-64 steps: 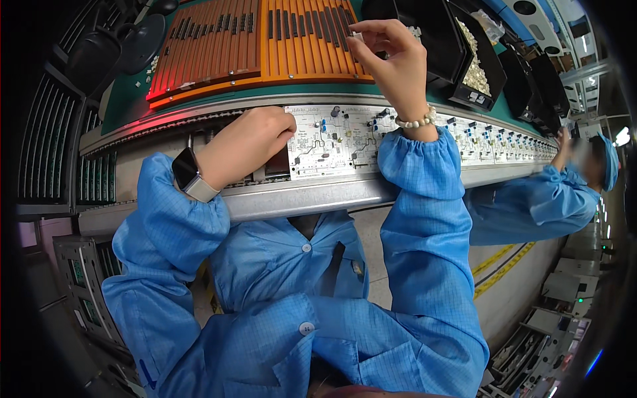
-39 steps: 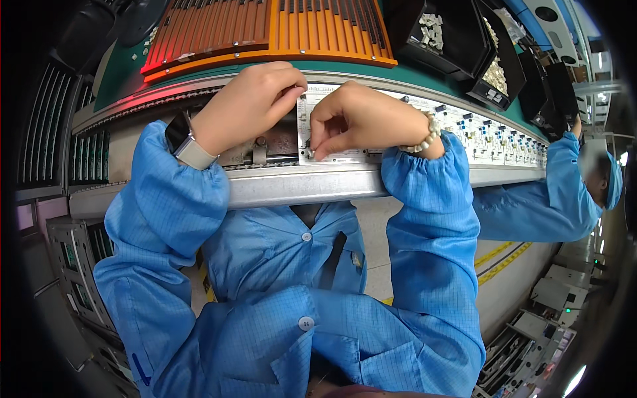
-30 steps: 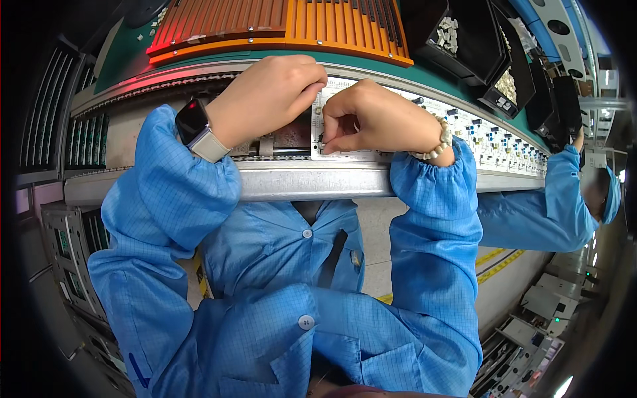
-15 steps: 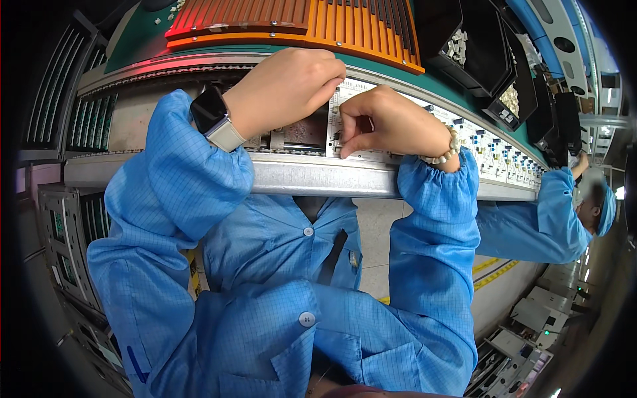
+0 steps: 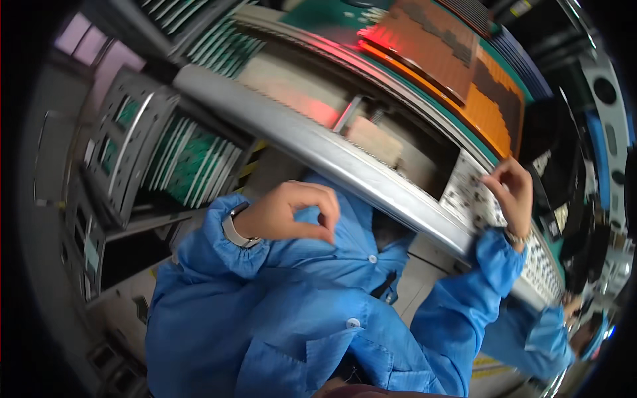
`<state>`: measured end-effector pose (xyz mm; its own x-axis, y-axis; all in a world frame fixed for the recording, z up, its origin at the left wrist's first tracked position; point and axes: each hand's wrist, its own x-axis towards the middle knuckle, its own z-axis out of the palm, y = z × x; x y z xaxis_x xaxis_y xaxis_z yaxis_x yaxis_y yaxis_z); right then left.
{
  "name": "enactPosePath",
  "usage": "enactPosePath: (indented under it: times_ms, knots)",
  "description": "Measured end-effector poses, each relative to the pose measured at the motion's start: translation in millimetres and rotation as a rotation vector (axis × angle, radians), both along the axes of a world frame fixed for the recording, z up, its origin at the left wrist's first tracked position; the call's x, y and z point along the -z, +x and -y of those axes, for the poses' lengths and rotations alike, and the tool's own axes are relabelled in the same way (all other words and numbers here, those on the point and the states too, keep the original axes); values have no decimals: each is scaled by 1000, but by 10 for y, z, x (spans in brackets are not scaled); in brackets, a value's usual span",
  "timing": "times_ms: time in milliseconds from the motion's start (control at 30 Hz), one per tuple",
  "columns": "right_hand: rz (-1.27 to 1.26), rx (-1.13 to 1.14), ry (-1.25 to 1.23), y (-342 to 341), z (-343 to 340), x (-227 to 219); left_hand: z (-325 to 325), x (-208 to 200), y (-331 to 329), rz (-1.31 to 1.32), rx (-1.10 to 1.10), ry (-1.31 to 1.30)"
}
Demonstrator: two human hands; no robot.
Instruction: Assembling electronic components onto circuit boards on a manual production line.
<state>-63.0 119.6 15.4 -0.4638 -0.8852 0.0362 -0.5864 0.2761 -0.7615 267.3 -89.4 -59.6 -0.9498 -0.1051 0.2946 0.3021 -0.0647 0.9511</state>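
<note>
My left hand (image 5: 298, 211), with a watch at the wrist, is in front of my blue smock, off the near side of the conveyor's metal rail (image 5: 318, 152). Its fingers curve toward the thumb with a gap between, and I see nothing in them. Over the white circuit board (image 5: 464, 189) on the conveyor, my right hand (image 5: 515, 192) has its fingers curled and the thumb close to the index finger. Whether a small part is between those fingertips is too blurred to tell. Small dark components dot the board.
Left of me stand racks holding green boards (image 5: 192, 159). Brown and orange slotted trays (image 5: 424, 50) lie on the green surface beyond the conveyor. Black bins (image 5: 554, 129) stand farther right. A co-worker in blue (image 5: 537, 341) works down the line at the right, beside more populated boards (image 5: 544, 272).
My left hand has left the board and come back toward my body, at the left. My right hand has lifted off the board's near edge. The view has swung to the left.
</note>
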Motion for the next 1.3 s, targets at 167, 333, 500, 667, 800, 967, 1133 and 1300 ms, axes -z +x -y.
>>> enactPosePath:
  times_ms: [167,333,500,667,800,967,1133,1300]
  knots:
    - [-26,25,-43,-95,34,57,282,1414,1048,225,-829,513]
    - [-78,88,-39,-136,-36,-112,861,3037,1880,204,-1490,1199]
    - [-244,85,-86,140,-219,-368,1203,3872,2455,-51,-1615,1425]
    - [-430,55,-38,459,-434,-539,1304,4023,2590,-283,-1565,1595]
    - [-469,47,-68,745,-478,-568,1268,3970,2500,-297,-1636,1624]
    - [-401,14,-34,1061,-492,-465,695,3373,1930,-140,-1718,1585]
    - [-332,-234,-8,1246,-331,-422,-112,3589,1915,-76,-1521,1726]
    - [-194,-586,21,1407,-15,-300,-657,2833,1837,-178,-1129,1765]
